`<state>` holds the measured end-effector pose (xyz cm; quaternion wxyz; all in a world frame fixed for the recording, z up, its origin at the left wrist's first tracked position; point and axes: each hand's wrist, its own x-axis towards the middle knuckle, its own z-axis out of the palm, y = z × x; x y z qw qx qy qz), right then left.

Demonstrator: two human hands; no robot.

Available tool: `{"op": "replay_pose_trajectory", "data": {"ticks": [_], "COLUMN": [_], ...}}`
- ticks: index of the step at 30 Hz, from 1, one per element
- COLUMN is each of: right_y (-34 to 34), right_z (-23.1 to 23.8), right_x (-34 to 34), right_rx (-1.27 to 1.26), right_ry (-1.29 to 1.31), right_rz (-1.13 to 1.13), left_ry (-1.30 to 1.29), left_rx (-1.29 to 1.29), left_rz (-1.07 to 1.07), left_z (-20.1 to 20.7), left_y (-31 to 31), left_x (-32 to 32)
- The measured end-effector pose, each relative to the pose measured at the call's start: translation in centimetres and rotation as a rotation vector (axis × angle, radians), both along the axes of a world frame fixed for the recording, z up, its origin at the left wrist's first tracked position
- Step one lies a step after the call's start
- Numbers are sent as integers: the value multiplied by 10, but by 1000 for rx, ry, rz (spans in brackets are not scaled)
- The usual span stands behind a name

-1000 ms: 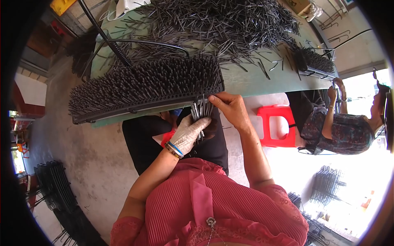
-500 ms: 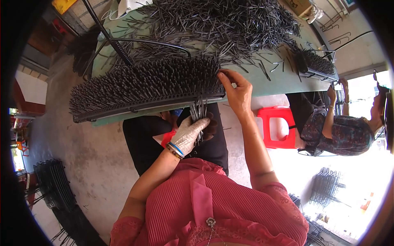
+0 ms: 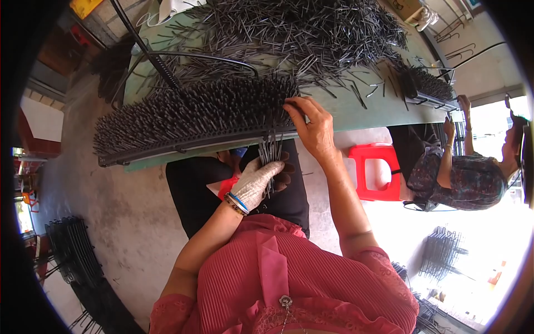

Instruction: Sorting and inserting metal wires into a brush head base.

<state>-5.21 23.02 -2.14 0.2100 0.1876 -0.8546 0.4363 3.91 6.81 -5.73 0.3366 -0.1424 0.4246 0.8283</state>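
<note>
My left hand [image 3: 257, 181], in a pale work glove, is closed round a bundle of thin dark rods [image 3: 271, 149]. The bundle stands upright just below the rack's near edge. A long black rack [image 3: 222, 135], closely packed with upright rods of the same kind, lies along the table's near edge. At its right end my bare right hand [image 3: 316, 127] has thumb and forefinger pinched together, touching or very near the upright rods. Whatever is between those fingertips is too small to make out.
A large heap of loose dark rods [image 3: 311, 33] covers much of the green table [image 3: 356, 117]. A second, smaller rack [image 3: 428, 86] stands at its right end, where a co-worker [image 3: 467, 178] has both hands. A red stool [image 3: 364, 192] stands right of my legs.
My right hand has shifted a little left along the rack's right end. My left hand with its bundle of rods has hardly moved. The co-worker's hand has moved slightly.
</note>
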Motion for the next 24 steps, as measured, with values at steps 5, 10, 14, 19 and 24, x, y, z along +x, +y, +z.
{"op": "replay_pose_trajectory", "data": {"ticks": [5,10,14,19,24], "right_y": [3,0,3,6,15], "right_z": [-6,-9,-15,6,-7], "right_x": [-2,-3,-3,13,30], "right_rx": [124,107,124,-160,-251], "right_ry": [42,60,114,-302,-740], "right_rz": [38,27,61,-9,162], "left_ry": [5,1,-1,40,52], "left_rx": [4,5,10,70,29], "left_rz": [-4,-11,-18,20,10], "left_z": [-1,0,-1,5,2], "left_y": [0,-1,0,1,-1], "left_x": [0,0,0,0,-1]}}
